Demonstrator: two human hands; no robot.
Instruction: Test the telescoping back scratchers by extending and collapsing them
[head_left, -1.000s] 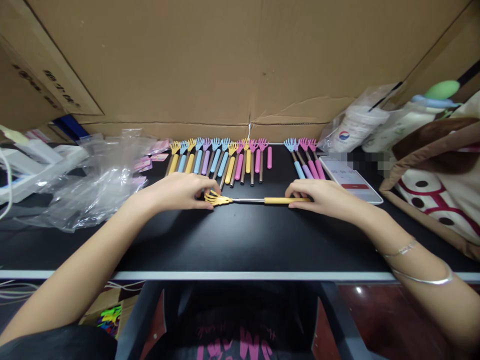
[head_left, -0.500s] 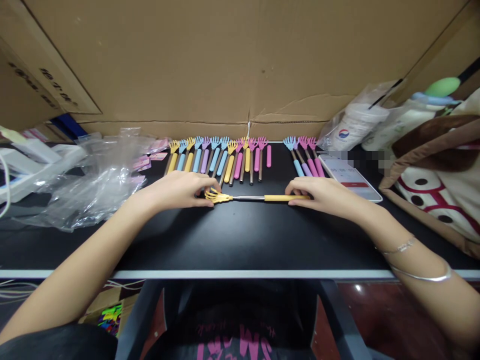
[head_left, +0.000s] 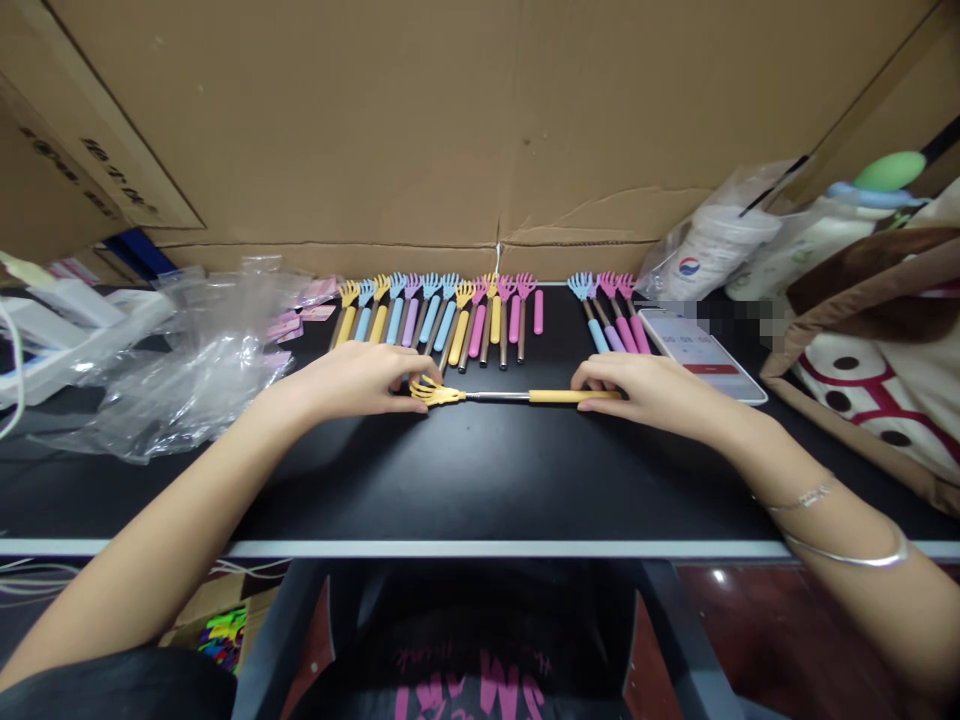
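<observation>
A yellow back scratcher point(head_left: 499, 397) lies crosswise over the black table, its claw to the left and its handle to the right, with a bare metal rod between. My left hand point(head_left: 364, 380) is closed on the claw end, thumb in front and fingers behind. At the other end, my right hand point(head_left: 637, 390) pinches the yellow handle. Behind my hands stretches a row of blue, purple, pink and yellow back scratchers point(head_left: 444, 330), claws pointing away from me. A smaller group of back scratchers point(head_left: 611, 315) lies to its right.
Clear plastic bags point(head_left: 202, 370) are heaped at the left beside a white plastic rack point(head_left: 75, 335). On the right are a phone point(head_left: 709, 360), a bagged cup point(head_left: 720, 250) and a cloth bag point(head_left: 862, 390). A cardboard wall point(head_left: 420, 130) closes off the back. The table edge point(head_left: 465, 549) runs in front.
</observation>
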